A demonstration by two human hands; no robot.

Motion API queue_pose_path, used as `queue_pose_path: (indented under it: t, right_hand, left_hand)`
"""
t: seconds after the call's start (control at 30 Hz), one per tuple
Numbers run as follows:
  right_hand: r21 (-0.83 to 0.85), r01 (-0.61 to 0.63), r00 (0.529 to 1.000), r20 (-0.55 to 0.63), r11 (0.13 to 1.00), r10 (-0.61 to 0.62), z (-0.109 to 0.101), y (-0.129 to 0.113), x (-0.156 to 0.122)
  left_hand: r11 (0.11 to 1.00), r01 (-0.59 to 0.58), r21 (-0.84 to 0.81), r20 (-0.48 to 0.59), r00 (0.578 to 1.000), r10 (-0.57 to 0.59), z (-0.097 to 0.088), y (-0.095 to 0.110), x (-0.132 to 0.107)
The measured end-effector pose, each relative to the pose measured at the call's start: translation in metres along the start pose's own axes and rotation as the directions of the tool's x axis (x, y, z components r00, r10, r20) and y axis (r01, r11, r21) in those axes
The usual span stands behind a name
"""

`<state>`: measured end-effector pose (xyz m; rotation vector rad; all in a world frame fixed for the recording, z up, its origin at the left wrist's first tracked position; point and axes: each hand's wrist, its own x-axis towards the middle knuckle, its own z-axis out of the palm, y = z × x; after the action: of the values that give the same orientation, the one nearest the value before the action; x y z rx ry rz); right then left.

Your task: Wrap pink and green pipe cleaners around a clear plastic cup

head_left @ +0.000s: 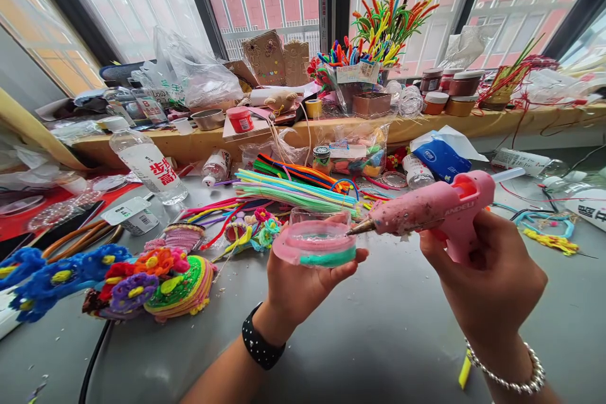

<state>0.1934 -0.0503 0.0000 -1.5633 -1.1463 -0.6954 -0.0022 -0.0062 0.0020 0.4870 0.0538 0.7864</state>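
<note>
My left hand [296, 293] holds a clear plastic cup [318, 219] from below, tilted over the table. Pink and green pipe cleaner [329, 257] is wound around the cup's wall. In my right hand [492, 284] is a pink glue gun [430, 205], gripped by its handle with the fingers wrapped round it. Its metal nozzle points left and reaches the cup's right side; whether it touches the pipe cleaner I cannot tell. A translucent glue stick [509, 175] juts from the gun's back end.
Beyond the cup lies a bundle of pipe cleaners [293, 190]. Pipe-cleaner flowers [135, 290] sit at left, near an upright water bottle [146, 161]. A blue tissue pack [442, 158] lies behind the gun. Paint jars [461, 84] and clutter line the wooden ledge [208, 139].
</note>
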Motion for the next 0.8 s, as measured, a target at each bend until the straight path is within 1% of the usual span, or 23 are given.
queue_pose_path:
  t: [0.13,0.27,0.4,0.57,0.7,0.8]
  right_hand:
    - [0.030,-0.007,1.000,0.002,1.000,0.007,-0.0006,-0.0001,0.0001]
    - [0.035,-0.070,0.996,0.055,0.997,0.068,-0.0028,-0.0009,-0.0008]
    - [0.045,-0.088,0.992,0.089,0.995,0.084,-0.0034,-0.0016,-0.0011]
    - [0.052,-0.075,0.994,0.085,0.996,0.070,-0.0029,-0.0003,-0.0021]
    - [0.037,-0.052,0.996,0.071,0.998,0.049,-0.0033,-0.0004,-0.0008]
    - [-0.003,-0.047,0.996,0.073,0.999,0.047,-0.0018,-0.0011,0.0006]
  left_hand:
    - [1.000,-0.010,0.006,-0.029,1.000,0.010,0.0003,0.0002,-0.0003]
    - [1.000,-0.019,-0.004,-0.032,0.999,0.018,0.0008,-0.0001,0.0002]
    - [1.000,-0.021,-0.004,-0.021,1.000,0.021,0.0016,0.0002,0.0008]
    - [0.999,-0.046,0.018,-0.004,0.999,0.046,0.0017,0.0000,0.0015]
    - [0.997,-0.060,0.038,-0.028,0.998,0.061,0.0007,-0.0005,0.0021]
    - [0.996,-0.080,0.044,-0.043,0.996,0.082,0.0001,-0.0003,0.0026]
